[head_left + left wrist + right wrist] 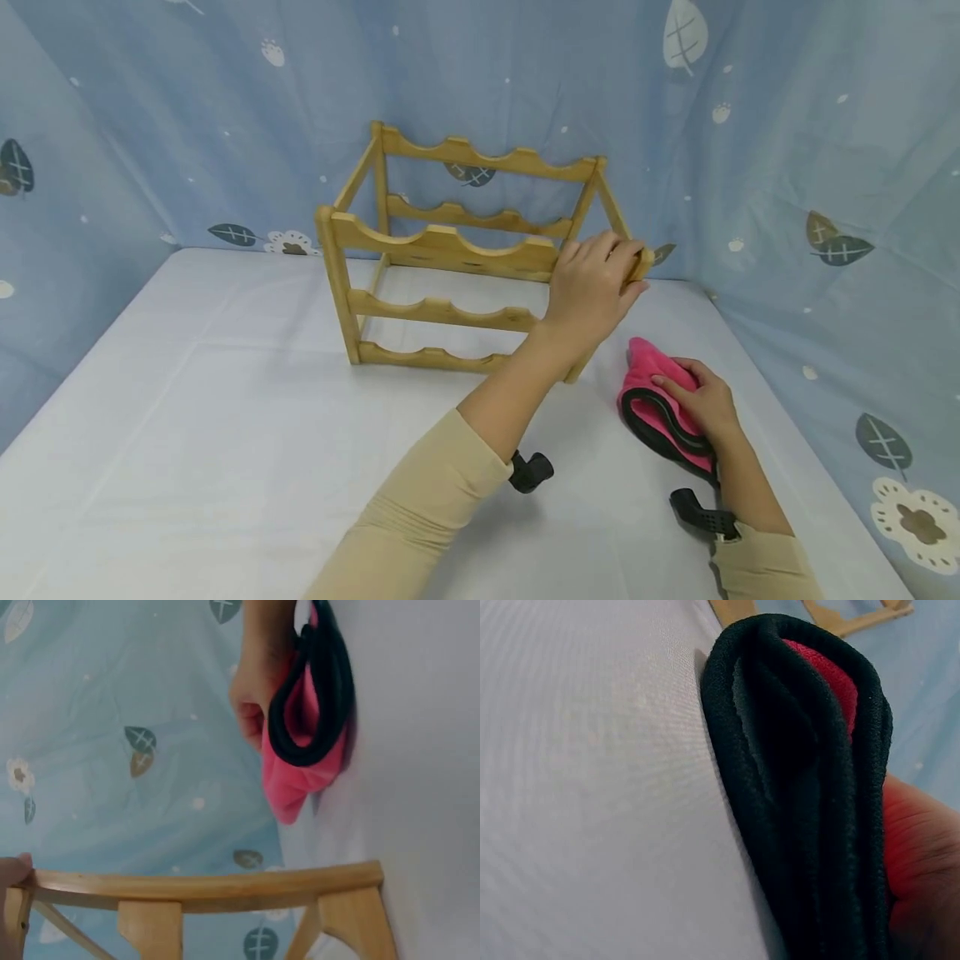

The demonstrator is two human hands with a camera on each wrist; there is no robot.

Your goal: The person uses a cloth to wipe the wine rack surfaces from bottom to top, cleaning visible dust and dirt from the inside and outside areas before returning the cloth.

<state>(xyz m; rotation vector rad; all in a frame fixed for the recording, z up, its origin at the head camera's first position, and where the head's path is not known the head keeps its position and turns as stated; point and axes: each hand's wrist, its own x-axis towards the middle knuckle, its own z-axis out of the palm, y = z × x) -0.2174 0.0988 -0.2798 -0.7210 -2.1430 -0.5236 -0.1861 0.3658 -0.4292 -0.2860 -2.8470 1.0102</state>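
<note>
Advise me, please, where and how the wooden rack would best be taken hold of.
I would probably grip the wooden rack by its upper front rail, near its left end in the head view, coming from above: the slim bar is raised, with open space below it, and the left hand grips the corner at the other end.

Wooden rack (pixel 442 240) partly hidden behind the left of the hands (pixel 591 279)

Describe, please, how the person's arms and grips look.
The left sleeve and right sleeve are plain beige, ending on the forearm. The left grip and right grip wear no gloves. A black angled piece shows beside the left sleeve; another black piece, with small holes, beside the right.
</note>
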